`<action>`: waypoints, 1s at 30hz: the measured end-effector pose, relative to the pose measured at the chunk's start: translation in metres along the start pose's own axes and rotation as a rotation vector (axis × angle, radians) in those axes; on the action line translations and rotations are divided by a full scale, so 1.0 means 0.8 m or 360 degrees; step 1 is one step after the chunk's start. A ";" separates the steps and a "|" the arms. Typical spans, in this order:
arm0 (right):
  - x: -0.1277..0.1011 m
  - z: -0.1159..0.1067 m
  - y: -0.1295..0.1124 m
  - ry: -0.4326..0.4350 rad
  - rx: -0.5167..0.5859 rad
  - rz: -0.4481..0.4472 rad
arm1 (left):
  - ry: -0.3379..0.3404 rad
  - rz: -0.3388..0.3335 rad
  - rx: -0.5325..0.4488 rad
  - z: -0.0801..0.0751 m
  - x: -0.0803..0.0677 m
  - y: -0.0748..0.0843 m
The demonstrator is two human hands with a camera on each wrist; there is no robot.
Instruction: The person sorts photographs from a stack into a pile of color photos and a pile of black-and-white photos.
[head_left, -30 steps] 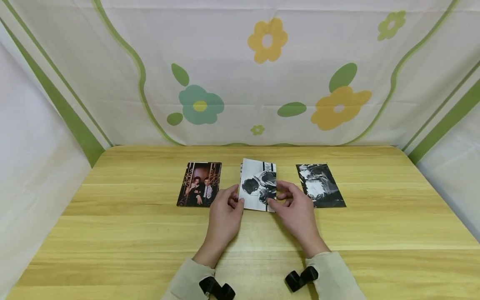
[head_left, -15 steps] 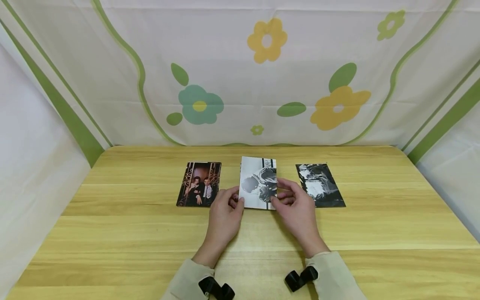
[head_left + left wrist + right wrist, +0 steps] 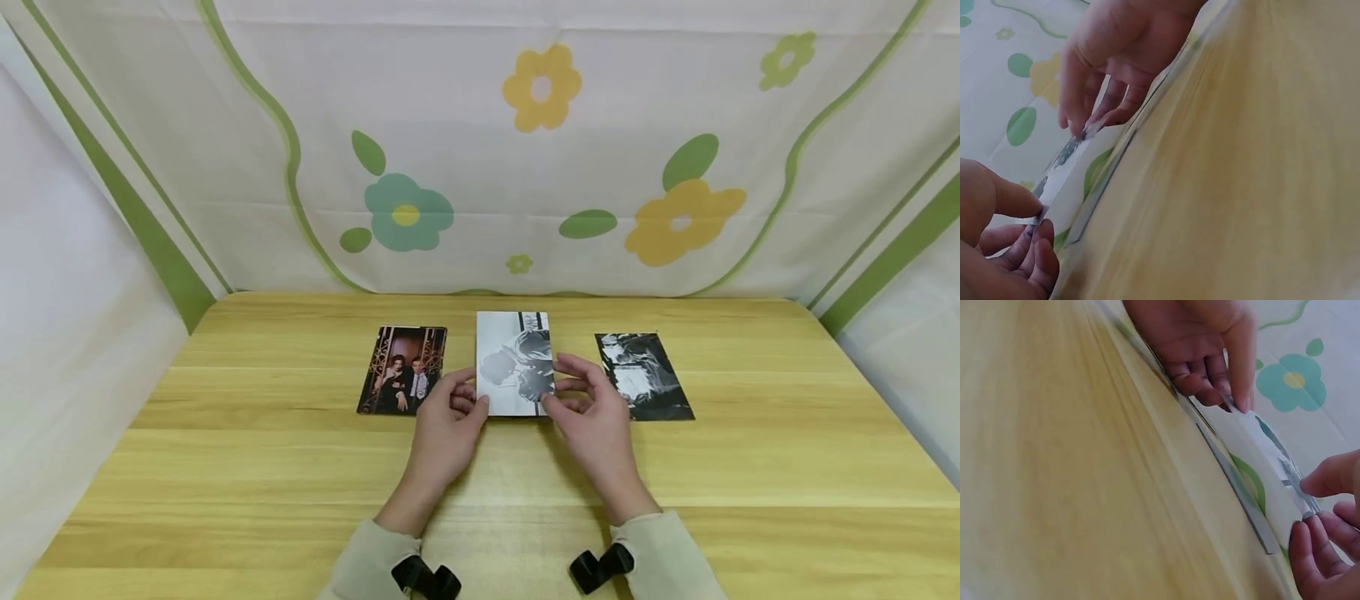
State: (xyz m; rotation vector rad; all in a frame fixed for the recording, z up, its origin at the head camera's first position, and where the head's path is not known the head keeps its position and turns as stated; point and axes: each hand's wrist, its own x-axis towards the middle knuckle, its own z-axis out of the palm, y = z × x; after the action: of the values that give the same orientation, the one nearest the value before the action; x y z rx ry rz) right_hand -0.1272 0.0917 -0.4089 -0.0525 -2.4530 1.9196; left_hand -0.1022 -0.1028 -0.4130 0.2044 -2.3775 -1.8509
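A black-and-white photo (image 3: 514, 362) is held tilted up off the wooden table (image 3: 225, 467), between two others. My left hand (image 3: 450, 417) pinches its lower left corner and my right hand (image 3: 588, 412) pinches its lower right corner. In the left wrist view the photo's (image 3: 1063, 172) edge runs between my left hand's thumb and fingers (image 3: 1029, 219) and my right hand (image 3: 1094, 106). In the right wrist view the same photo (image 3: 1272, 456) spans from my left hand (image 3: 1222, 369) to my right hand's fingertips (image 3: 1319, 506). Another print lies flat beneath it (image 3: 1238, 490).
A colour photo of two people (image 3: 402, 368) lies flat to the left, and a dark black-and-white photo (image 3: 642, 375) lies flat to the right. A floral cloth backdrop (image 3: 525, 150) closes the table's far edge and both sides.
Both hands have tipped the middle photo up a little further and shifted it slightly away from me. The two side photos have not moved.
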 end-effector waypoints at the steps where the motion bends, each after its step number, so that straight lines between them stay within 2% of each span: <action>1: 0.000 0.000 -0.002 -0.0007 0.0015 0.0006 | -0.0006 0.0001 -0.0005 -0.002 0.000 0.002; 6: -0.002 -0.002 -0.013 -0.0009 0.0040 0.0015 | -0.0029 0.0020 -0.0079 -0.008 -0.001 0.015; 15: -0.003 -0.008 -0.024 0.0013 0.0064 0.0015 | -0.0053 -0.0039 -0.0206 -0.016 -0.003 0.030; 21: -0.004 -0.008 -0.026 0.0019 0.0094 0.0023 | -0.0063 -0.0079 -0.0234 -0.018 -0.002 0.036; 30: -0.005 -0.007 -0.026 0.0023 0.0121 0.0009 | -0.0072 -0.0051 -0.0281 -0.019 -0.005 0.036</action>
State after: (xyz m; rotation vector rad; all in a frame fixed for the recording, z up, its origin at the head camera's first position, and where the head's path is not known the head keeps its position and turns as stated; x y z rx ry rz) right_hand -0.1236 0.0922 -0.3874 -0.0717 -2.3710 2.0051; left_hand -0.0963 -0.1092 -0.3814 0.1864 -2.2347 -2.0873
